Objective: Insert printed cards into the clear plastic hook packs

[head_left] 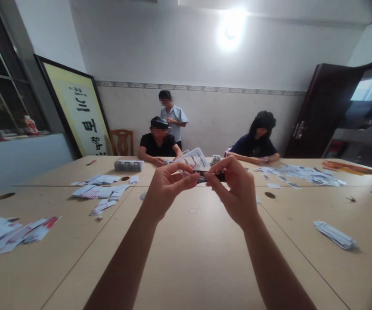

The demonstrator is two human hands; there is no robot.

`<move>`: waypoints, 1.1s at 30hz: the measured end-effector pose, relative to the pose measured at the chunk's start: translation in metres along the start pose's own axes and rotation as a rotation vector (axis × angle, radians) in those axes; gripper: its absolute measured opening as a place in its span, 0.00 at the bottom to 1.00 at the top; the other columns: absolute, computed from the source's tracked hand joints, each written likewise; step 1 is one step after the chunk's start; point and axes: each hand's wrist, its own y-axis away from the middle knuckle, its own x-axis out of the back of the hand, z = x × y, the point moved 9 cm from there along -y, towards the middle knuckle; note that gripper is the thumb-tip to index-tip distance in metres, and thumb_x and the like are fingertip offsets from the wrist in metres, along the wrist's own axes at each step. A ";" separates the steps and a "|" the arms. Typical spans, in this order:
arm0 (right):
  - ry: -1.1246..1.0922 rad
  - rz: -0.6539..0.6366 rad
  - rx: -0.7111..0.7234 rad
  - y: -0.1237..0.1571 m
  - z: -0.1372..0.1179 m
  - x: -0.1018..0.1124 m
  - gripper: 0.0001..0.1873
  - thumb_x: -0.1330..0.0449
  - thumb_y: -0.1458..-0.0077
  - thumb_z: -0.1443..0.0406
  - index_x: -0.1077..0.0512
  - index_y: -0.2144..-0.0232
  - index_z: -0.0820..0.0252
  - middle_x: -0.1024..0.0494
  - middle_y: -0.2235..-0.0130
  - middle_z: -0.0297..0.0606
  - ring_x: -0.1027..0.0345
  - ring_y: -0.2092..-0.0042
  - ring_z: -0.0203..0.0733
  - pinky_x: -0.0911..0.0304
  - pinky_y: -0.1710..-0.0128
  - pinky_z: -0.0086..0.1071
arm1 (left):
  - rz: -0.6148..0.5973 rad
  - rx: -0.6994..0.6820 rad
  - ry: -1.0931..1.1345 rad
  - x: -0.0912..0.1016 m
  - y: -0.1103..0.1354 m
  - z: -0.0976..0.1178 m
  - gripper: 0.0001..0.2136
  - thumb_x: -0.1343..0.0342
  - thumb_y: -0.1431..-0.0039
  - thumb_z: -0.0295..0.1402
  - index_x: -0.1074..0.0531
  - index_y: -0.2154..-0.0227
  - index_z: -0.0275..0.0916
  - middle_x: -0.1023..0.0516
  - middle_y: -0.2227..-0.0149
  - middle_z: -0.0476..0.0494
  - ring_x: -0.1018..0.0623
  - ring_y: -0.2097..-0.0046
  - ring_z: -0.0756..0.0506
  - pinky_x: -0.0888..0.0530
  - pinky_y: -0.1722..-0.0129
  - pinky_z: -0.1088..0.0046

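Both my hands are raised over the middle of the table, fingertips almost meeting. My left hand (169,185) pinches one end of a small, dark, flat piece (202,176). On its other end, the thumb and fingers of my right hand (236,185) are closed. The piece has light markings, but its exact kind is too small to make out. Just beyond my fingers is a clear plastic box (196,158) with dark items in it, partly hidden by my left hand. A small white label with a reddish edge (193,211) lies on the table below my hands.
Paper slips (100,191) lie in piles on the left of the table (179,267), with more scattered slips (302,175) at the far right. A bundle of strips (334,234) lies nearer on the right. Two people sit opposite; another stands behind them.
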 end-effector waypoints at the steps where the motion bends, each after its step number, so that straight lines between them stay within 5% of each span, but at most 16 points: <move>1: -0.047 0.023 -0.012 -0.001 0.001 0.001 0.09 0.33 0.43 0.65 0.32 0.69 0.56 0.28 0.72 0.29 0.31 0.71 0.34 0.33 0.71 0.32 | -0.020 0.001 -0.009 -0.002 0.001 -0.001 0.14 0.24 0.57 0.32 0.22 0.70 0.38 0.20 0.66 0.48 0.20 0.64 0.50 0.21 0.62 0.78; 11: -0.502 -0.061 -0.259 -0.005 0.032 -0.012 0.16 0.27 0.49 0.64 0.34 0.71 0.56 0.21 0.76 0.28 0.22 0.77 0.37 0.25 0.77 0.29 | -0.075 0.022 -0.064 -0.002 0.002 -0.001 0.14 0.25 0.54 0.32 0.24 0.69 0.37 0.20 0.67 0.48 0.20 0.64 0.49 0.24 0.61 0.75; 21: -0.441 0.027 -0.270 -0.004 0.032 -0.010 0.17 0.27 0.52 0.63 0.27 0.61 0.54 0.18 0.73 0.28 0.22 0.76 0.38 0.21 0.74 0.33 | -0.069 0.036 -0.060 -0.001 0.001 -0.002 0.14 0.27 0.52 0.39 0.24 0.69 0.38 0.22 0.71 0.48 0.21 0.66 0.49 0.23 0.59 0.71; 26: -0.373 0.048 -0.258 -0.001 0.032 -0.009 0.06 0.29 0.50 0.65 0.22 0.69 0.57 0.18 0.74 0.30 0.20 0.74 0.38 0.22 0.72 0.30 | -0.063 0.024 -0.103 0.001 0.000 -0.001 0.14 0.26 0.53 0.39 0.24 0.69 0.38 0.25 0.72 0.50 0.22 0.66 0.49 0.23 0.60 0.72; 33: -0.199 0.046 -0.213 -0.001 0.032 -0.010 0.03 0.31 0.48 0.65 0.22 0.72 0.55 0.19 0.75 0.31 0.20 0.74 0.41 0.23 0.73 0.33 | 0.048 -0.062 -0.311 0.009 0.000 0.008 0.10 0.28 0.52 0.35 0.22 0.70 0.38 0.21 0.69 0.47 0.22 0.66 0.47 0.25 0.67 0.74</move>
